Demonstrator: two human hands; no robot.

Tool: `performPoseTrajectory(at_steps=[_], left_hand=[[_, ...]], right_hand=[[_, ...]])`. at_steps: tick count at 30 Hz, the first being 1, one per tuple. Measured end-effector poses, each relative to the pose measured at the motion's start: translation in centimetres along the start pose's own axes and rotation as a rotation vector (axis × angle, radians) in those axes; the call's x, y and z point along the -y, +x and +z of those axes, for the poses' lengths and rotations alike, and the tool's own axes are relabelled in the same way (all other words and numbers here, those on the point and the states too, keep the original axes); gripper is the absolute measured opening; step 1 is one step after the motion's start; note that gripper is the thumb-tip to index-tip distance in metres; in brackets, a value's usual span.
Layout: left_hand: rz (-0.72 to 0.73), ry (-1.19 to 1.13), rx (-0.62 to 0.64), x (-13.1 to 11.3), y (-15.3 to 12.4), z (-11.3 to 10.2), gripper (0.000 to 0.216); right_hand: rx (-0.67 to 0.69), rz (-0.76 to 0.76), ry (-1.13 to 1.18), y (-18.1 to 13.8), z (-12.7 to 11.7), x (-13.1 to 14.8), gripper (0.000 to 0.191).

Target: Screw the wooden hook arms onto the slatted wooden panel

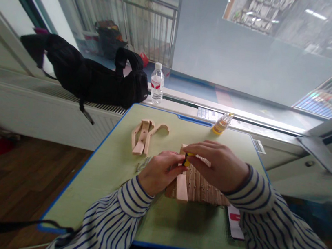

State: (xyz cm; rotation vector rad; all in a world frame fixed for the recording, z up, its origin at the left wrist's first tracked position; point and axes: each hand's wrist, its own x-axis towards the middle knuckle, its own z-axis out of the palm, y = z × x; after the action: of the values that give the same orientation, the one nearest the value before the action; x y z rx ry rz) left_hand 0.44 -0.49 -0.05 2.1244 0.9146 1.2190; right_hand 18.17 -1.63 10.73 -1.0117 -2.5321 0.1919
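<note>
Both my hands meet over a brown ridged block (206, 188) with small dark holes. Along the block's left end lies a pale wooden strip (182, 186). My left hand (161, 171) pinches the dark part of a short yellow-and-black screwdriver (187, 159). From above, the fingers of my right hand (218, 162) close on its yellow part. Whatever is under the tool's tip is hidden by my fingers. Left of the hands, several pale wooden hooks (143, 135) with drilled holes lie grouped together. Small metal pieces (140, 167), perhaps screws, lie beside my left hand.
A blue-edged green table (103, 198) carries the work. At its far edge stands a small bottle of yellow liquid (222, 124). On the sill are a water bottle (157, 84) and a black bag (98, 80). A flat white-and-red item (235, 223) lies beneath my right forearm.
</note>
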Motion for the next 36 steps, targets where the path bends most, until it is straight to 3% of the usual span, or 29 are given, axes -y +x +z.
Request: performPoseTrajectory(at_steps=[16, 36], left_hand=[[0.073, 0.043, 0.065, -0.11, 0.30, -0.31, 0.021], [0.012, -0.095, 0.160, -0.05, 0.28, -0.41, 0.028]], right_hand=[[0.024, 0.058, -0.049, 0.00, -0.18, 0.13, 0.023], [0.000, 0.110, -0.038, -0.20, 0.72, 0.04, 0.026]])
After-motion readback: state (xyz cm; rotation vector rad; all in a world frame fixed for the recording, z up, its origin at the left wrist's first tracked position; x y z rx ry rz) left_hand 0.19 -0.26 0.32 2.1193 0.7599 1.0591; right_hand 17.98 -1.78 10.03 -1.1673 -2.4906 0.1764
